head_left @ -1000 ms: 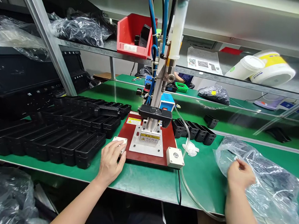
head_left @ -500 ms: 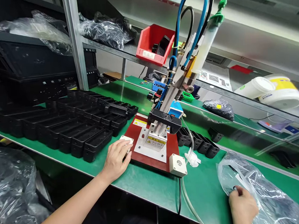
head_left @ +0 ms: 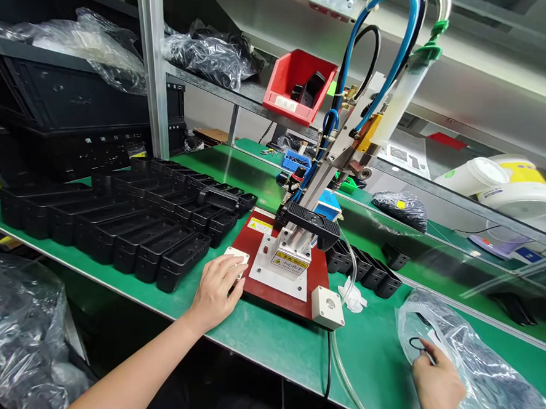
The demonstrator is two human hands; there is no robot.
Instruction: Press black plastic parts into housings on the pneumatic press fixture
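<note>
My left hand [head_left: 217,292] lies over the left white button box [head_left: 237,253], its fingers stretched out and slightly apart. The box sits at the corner of a red-brown base [head_left: 268,297]. On that base stands a pneumatic press [head_left: 315,183], with a flat black part [head_left: 313,222] held in its fixture. At the lower right, my right hand [head_left: 437,376] is closed, pinching a thin black rubber ring [head_left: 416,343] between thumb and index finger. This hand is over a clear plastic bag [head_left: 479,355], whose open mouth faces the press.
Rows of black rectangular housings [head_left: 136,234] cover the left of the green bench; several more [head_left: 367,270] stand behind the press's right side. A second button box [head_left: 328,308], crumpled white tissue [head_left: 353,296] and a clear hose lie on the right. A red bin [head_left: 299,87] sits on the shelf.
My right hand has shifted slightly left and up, and the black ring now shows clearly at its fingertips. My left hand stays on the button box. The camera view has shifted a little.
</note>
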